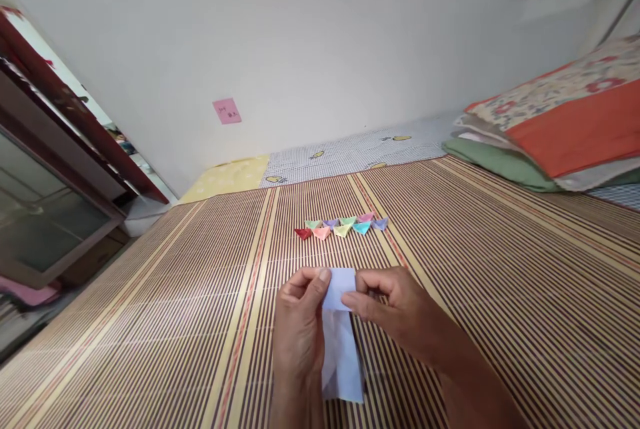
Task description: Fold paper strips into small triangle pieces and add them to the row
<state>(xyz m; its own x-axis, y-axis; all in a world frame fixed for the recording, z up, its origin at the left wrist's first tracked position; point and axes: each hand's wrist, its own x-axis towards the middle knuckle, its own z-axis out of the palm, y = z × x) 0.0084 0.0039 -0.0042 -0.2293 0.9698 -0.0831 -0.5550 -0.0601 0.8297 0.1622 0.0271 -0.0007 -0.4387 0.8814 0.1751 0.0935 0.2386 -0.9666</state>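
Note:
A pale lavender sheet of paper is held up between my two hands above the striped mat. Its upper part is folded over into a flat flap, while the longer lower part hangs down toward me. My left hand pinches the flap's left edge, thumb on top. At the right edge my right hand grips the same paper between thumb and curled fingers. Just beyond my hands, several small folded paper triangles lie in two rows, in red, pink, yellow, green, blue and purple.
The striped bamboo mat covers the bed. Folded bedding in orange, floral and green is stacked at the right. Behind the mat stands a white wall with a pink note. A glass-fronted cabinet stands at the left.

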